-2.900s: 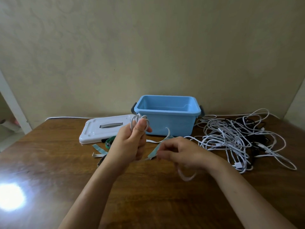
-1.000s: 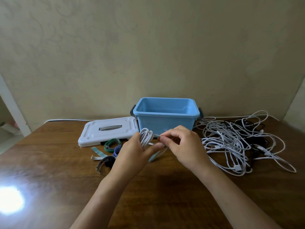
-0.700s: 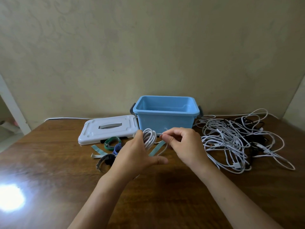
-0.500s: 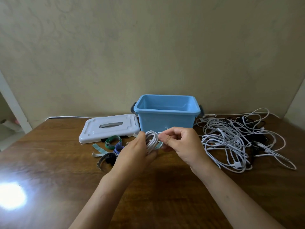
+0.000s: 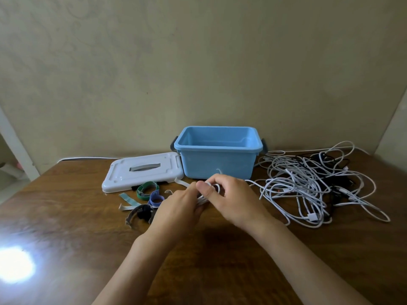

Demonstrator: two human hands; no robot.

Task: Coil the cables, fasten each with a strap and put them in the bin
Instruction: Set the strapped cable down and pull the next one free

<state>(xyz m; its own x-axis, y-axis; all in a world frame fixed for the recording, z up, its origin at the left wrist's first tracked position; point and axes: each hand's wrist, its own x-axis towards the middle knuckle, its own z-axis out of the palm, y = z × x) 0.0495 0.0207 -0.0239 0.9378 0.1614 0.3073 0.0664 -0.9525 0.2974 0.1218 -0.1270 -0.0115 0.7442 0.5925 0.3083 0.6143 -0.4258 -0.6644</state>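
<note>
- Table: brown wood, bare near edge in front of the arms; a glare patch sits at the near left.
- Loose cables: white and black tangle on the right, just beside the bin, not yet coiled.
- Bin: blue, open top, nothing visible inside; stands straight beyond the hands, near them. Judged: the drop is a short forward lift over the near rim, open air between.
- Lid: white, flat on the table left of the bin.
- Left hand: curled round the coiled cable, gripping from the left.
- Right hand: fingers pinched at the coil's top, seemingly working the strap, whose pale tail sticks out left. Whether it is fastened, cannot tell.
- Coil's long axis: mostly hidden; cannot tell. Both hands equally near the bin.
- Spare straps: green, blue, teal, dark, clustered left of the hands.
</note>
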